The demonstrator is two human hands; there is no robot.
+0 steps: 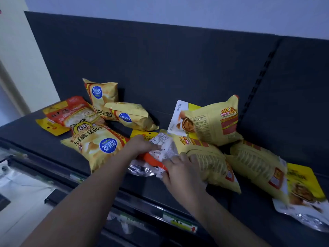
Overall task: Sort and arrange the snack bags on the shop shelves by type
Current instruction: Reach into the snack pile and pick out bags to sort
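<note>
Left hand (140, 145) pinches foil pouch (164, 148) at far end, right hand (179, 172) on near edge, grip unclear; prob. freeing it from yellow bags (211, 164) for sorting.

A dark back panel (160, 59) is rising behind the shelf (32, 136); a pale wall (178, 9) is showing above it; a cream pillar (17, 50) is standing at left; a label strip (179, 224) is edging its front; pale floor (23, 202) is showing lower left.
</note>
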